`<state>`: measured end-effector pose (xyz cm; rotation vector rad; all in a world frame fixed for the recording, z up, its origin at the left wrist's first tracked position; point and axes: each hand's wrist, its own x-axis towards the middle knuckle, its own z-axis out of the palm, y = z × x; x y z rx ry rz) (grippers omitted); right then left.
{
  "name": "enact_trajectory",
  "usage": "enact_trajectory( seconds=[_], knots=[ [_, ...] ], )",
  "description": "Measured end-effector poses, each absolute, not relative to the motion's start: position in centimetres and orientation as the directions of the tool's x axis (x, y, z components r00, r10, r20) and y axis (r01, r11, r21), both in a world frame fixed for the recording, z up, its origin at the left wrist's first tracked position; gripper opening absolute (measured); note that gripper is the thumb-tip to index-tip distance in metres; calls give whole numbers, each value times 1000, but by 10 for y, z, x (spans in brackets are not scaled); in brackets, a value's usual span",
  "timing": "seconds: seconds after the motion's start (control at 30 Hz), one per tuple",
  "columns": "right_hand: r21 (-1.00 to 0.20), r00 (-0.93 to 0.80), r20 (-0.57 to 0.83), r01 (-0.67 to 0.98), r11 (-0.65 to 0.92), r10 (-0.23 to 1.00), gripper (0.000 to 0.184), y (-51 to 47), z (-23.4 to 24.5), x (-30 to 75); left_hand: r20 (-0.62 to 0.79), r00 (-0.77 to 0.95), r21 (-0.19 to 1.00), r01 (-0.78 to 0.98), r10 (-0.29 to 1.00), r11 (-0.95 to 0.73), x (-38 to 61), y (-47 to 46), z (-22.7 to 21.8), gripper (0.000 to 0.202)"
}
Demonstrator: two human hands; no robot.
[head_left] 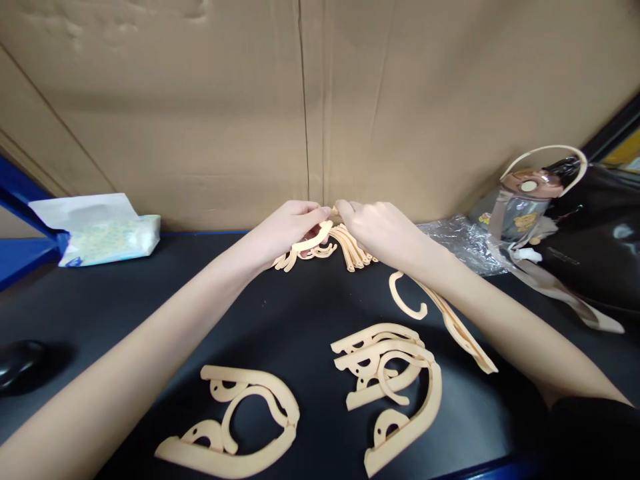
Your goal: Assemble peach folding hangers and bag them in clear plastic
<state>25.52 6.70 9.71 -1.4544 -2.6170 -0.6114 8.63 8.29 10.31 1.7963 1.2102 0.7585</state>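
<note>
Over the far middle of the table, my left hand (290, 225) is closed on a curved beige hanger part (314, 243). Close beside it, my right hand (377, 223) is closed in a pinch; a bit of beige shows near its fingertips, but what it grips is mostly hidden. Below my hands lie loose hanger hooks (325, 253) and a row of hanger arms (353, 252). Nearer to me are a folding hanger (250, 460) on the left and several overlapping folding hangers (434, 393) on the right.
Under my right forearm lie a loose hook (400, 303) and long hanger arms (463, 333). A wipes pack (110, 240) stands far left, a black mouse (20, 363) near left. Clear plastic wrap (450, 240), a bottle (525, 210) and a black bag (595, 247) occupy the right.
</note>
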Motion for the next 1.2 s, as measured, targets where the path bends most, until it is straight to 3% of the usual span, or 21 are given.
enact_trajectory(
  seconds=[0.23, 0.37, 0.47, 0.6, 0.73, 0.87, 0.97, 1.07, 1.1, 1.2],
  knots=[
    [-53, -337, 302, 928, 369, 892, 25, 87, 102, 270, 106, 314, 770, 574, 943, -278, 67, 87, 111, 39],
    [-311, -239, 267, 896, 318, 934, 28, 104, 106, 292, 44, 177, 751, 643, 983, -149, 29, 112, 102, 40],
    [-506, -213, 216, 810, 296, 953, 33, 109, 107, 297, -57, 82, 704, 710, 995, -18, 6, 133, 83, 23],
    [-678, -174, 201, 685, 266, 964, 30, 107, 110, 295, -114, 23, 641, 765, 993, 56, -5, 151, 58, 32],
    [-909, -92, 188, 361, 209, 978, 23, 103, 114, 293, -75, -7, 641, 766, 997, 54, -6, 159, 48, 31],
    [-963, -12, 234, 137, 234, 972, 21, 104, 111, 286, 17, -38, 747, 665, 999, 12, -2, 150, 50, 35],
    [-963, 56, 258, 90, 252, 965, 19, 109, 97, 277, -21, 90, 869, 495, 996, -26, 10, 132, 57, 49],
    [-900, 75, 379, 262, 348, 923, 23, 118, 78, 270, -173, 347, 944, 324, 922, 55, 29, 114, 66, 78],
    [-864, 65, 416, 338, 372, 907, 24, 122, 73, 270, -207, 406, 954, 286, 890, 92, 35, 109, 68, 77],
    [-770, 16, 459, 506, 389, 888, 20, 132, 62, 275, -224, 467, 970, 193, 855, 149, 47, 102, 68, 49]
  ],
)
